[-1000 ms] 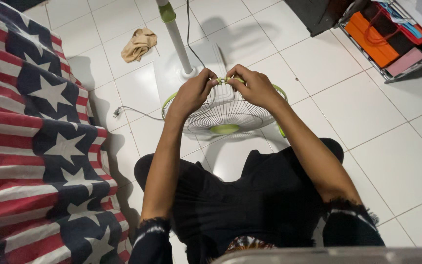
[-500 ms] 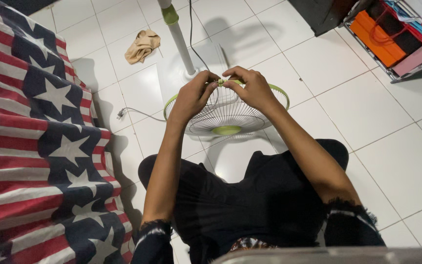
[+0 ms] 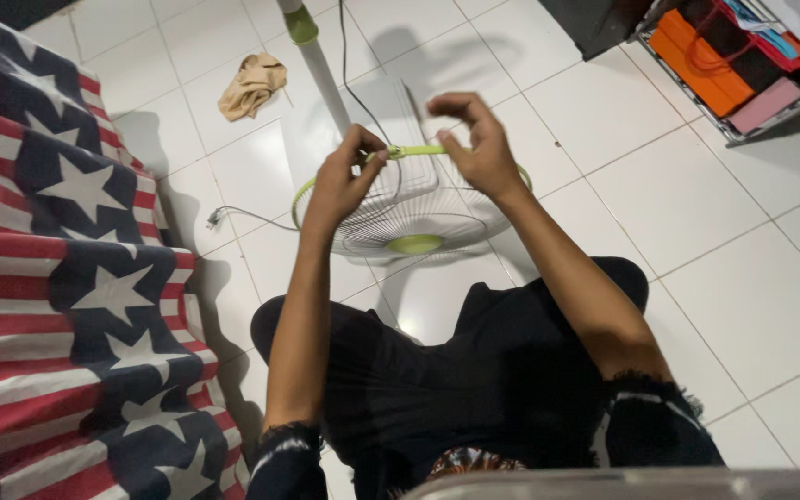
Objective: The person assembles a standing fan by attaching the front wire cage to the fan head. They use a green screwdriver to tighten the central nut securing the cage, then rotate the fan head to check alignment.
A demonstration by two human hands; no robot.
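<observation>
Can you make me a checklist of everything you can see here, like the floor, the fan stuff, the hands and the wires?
Surface: white tiled floor, shadows on it.
Job's things: wire fan grille with a green rim and green hub, held tilted above the floor.
Clutter: crumpled tan cloth on the tiles.
Grippers: left hand and right hand each pinch the green rim at the grille's far edge.
Cables: dark cord by the fan pole; plug on the floor.
Surroundings: stars-and-stripes fabric at left; rack with orange and pink items top right.

Home room, white tiled floor, star-striped bedding, standing fan pole
</observation>
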